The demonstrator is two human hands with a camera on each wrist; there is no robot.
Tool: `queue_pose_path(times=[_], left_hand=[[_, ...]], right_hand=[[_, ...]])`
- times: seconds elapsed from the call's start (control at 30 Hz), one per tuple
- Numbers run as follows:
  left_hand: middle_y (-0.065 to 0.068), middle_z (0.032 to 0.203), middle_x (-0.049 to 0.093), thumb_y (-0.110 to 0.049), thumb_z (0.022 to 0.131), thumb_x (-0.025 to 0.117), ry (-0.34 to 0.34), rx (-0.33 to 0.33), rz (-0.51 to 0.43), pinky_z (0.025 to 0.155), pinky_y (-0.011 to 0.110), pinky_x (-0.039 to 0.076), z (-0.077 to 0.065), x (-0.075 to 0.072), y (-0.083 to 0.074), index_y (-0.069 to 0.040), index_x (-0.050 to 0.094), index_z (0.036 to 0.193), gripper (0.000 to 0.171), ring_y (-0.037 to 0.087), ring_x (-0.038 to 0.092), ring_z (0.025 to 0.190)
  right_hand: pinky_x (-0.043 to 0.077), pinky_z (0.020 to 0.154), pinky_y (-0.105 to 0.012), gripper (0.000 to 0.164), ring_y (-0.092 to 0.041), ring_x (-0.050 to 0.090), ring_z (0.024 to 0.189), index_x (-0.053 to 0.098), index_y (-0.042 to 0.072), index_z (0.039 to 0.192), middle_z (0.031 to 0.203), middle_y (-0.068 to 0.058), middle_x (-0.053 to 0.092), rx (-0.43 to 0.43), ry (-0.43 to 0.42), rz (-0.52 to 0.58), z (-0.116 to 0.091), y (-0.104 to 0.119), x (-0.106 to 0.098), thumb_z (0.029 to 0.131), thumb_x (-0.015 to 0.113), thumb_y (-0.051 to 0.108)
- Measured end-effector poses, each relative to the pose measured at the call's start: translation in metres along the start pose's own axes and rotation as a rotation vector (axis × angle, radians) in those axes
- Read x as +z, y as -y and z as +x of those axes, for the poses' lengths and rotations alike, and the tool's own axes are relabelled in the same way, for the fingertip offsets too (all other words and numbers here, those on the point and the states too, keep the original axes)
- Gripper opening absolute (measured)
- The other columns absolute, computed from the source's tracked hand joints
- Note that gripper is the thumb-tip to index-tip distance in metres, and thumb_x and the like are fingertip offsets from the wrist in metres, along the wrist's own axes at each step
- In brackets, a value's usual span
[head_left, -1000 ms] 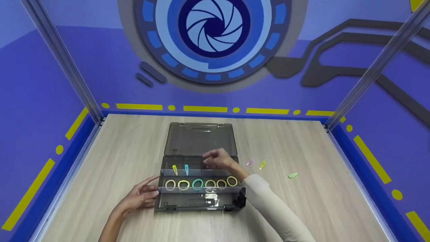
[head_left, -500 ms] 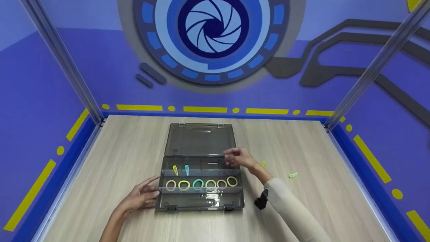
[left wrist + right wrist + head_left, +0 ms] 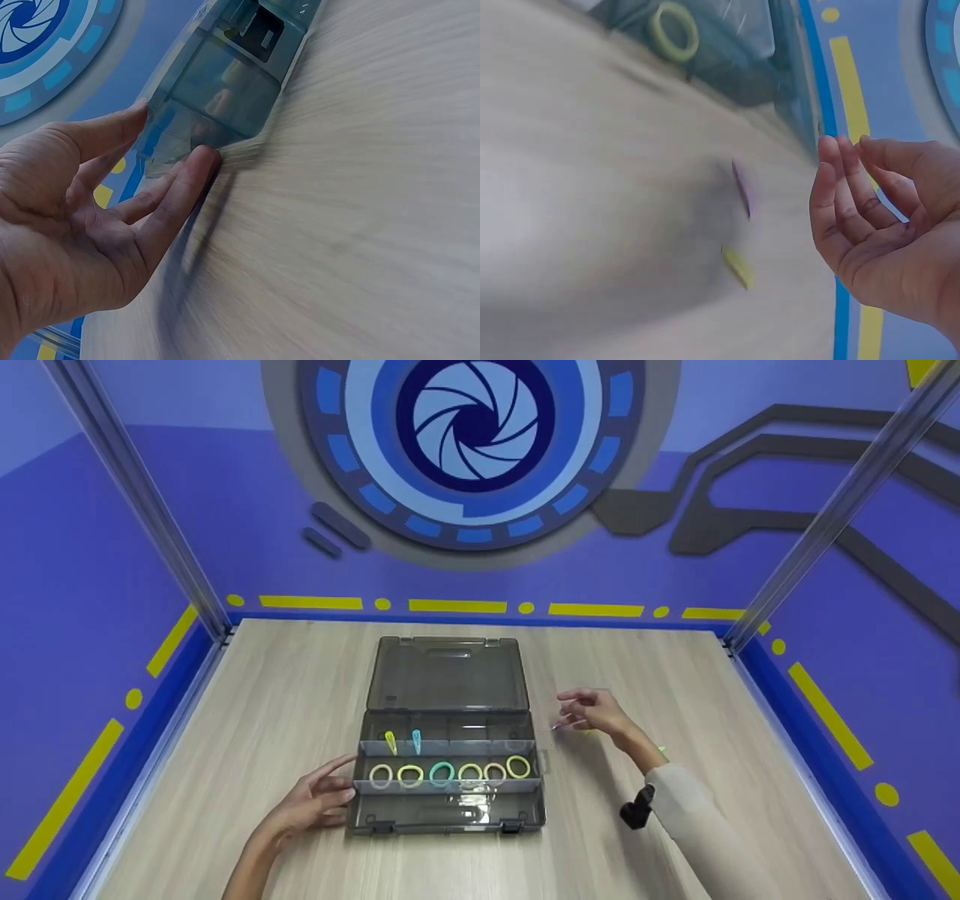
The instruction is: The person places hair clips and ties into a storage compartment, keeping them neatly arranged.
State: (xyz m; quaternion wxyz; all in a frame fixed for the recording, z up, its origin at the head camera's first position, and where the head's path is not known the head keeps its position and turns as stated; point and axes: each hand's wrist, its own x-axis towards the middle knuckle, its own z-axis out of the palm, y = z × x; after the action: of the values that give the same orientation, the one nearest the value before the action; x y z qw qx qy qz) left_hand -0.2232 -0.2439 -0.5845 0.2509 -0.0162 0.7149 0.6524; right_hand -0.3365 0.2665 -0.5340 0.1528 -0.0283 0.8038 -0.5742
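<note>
A smoky plastic organizer box [image 3: 484, 810] lies with its lid [image 3: 450, 679] folded back. My left hand [image 3: 309, 802] touches the box's left side with extended fingers, as the left wrist view also shows. A yellow hair clip [image 3: 391, 742] and a blue hair clip [image 3: 417, 742] stand in the back row. Several hair ties, among them a teal hair tie [image 3: 442, 773], line the middle row. My right hand [image 3: 600, 711], holding nothing, hovers right of the box with loosely bent fingers. Beneath it on the table lie a purple hair clip [image 3: 742, 189] and a yellow-green hair clip [image 3: 738, 268].
A light green clip [image 3: 661, 748] on the table is mostly hidden behind the right forearm. The wood-grain table [image 3: 300, 675] is bordered by blue panels and metal posts. The front row of the box shows no items. A black wrist camera [image 3: 636, 808] sits at the right sleeve.
My right hand has moved right, from above the back row of the box to over the loose clips on the table. The left hand stays at the box's left side.
</note>
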Motion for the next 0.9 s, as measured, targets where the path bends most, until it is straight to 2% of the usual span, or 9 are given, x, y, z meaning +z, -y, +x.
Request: queue_pose_path(times=[0.17, 0.3, 0.57, 0.73, 0.9], left_hand=[[0.017, 0.133, 0.054, -0.024, 0.099, 0.069, -0.018, -0.008, 0.005, 0.089, 0.043, 0.061, -0.002, 0.001, 0.000, -0.011, 0.029, 0.161, 0.075, 0.020, 0.063, 0.109], [0.020, 0.135, 0.053, -0.024, 0.099, 0.069, -0.024, -0.009, 0.009, 0.091, 0.045, 0.061, -0.003, 0.003, 0.000, -0.011, 0.029, 0.161, 0.075, 0.022, 0.063, 0.110], [0.023, 0.139, 0.053, -0.025, 0.098, 0.069, -0.054, -0.023, 0.034, 0.091, 0.047, 0.061, -0.003, 0.005, 0.000, -0.012, 0.030, 0.161, 0.075, 0.022, 0.066, 0.109], [0.022, 0.138, 0.053, -0.026, 0.099, 0.069, -0.048, -0.031, 0.030, 0.091, 0.046, 0.061, -0.002, 0.004, 0.000, -0.012, 0.029, 0.161, 0.075, 0.021, 0.065, 0.108], [0.017, 0.133, 0.053, -0.025, 0.099, 0.068, -0.021, -0.003, 0.021, 0.091, 0.044, 0.061, -0.002, 0.002, 0.000, -0.011, 0.029, 0.161, 0.074, 0.020, 0.064, 0.109]], right_hand=[[0.063, 0.077, -0.030, 0.036, -0.018, 0.074, 0.089, 0.055, -0.017, 0.132, 0.106, -0.022, 0.074, 0.001, -0.040, -0.029, -0.005, -0.013, -0.011, 0.102, 0.055, 0.003], [0.063, 0.075, -0.033, 0.034, -0.017, 0.073, 0.085, 0.056, -0.019, 0.129, 0.106, -0.024, 0.074, 0.053, -0.095, -0.054, -0.008, -0.026, -0.017, 0.101, 0.055, 0.001], [0.063, 0.072, -0.033, 0.029, -0.014, 0.071, 0.078, 0.065, -0.015, 0.120, 0.097, -0.018, 0.077, 0.184, -0.228, -0.118, -0.015, -0.048, -0.027, 0.099, 0.061, 0.006], [0.063, 0.069, -0.031, 0.029, -0.013, 0.072, 0.076, 0.067, -0.013, 0.116, 0.091, -0.012, 0.077, 0.215, -0.256, -0.134, -0.018, -0.056, -0.028, 0.098, 0.066, 0.010], [0.060, 0.063, -0.026, 0.028, -0.011, 0.070, 0.072, 0.070, -0.009, 0.112, 0.089, -0.008, 0.077, 0.220, -0.295, -0.168, -0.015, -0.059, -0.024, 0.096, 0.070, 0.014]])
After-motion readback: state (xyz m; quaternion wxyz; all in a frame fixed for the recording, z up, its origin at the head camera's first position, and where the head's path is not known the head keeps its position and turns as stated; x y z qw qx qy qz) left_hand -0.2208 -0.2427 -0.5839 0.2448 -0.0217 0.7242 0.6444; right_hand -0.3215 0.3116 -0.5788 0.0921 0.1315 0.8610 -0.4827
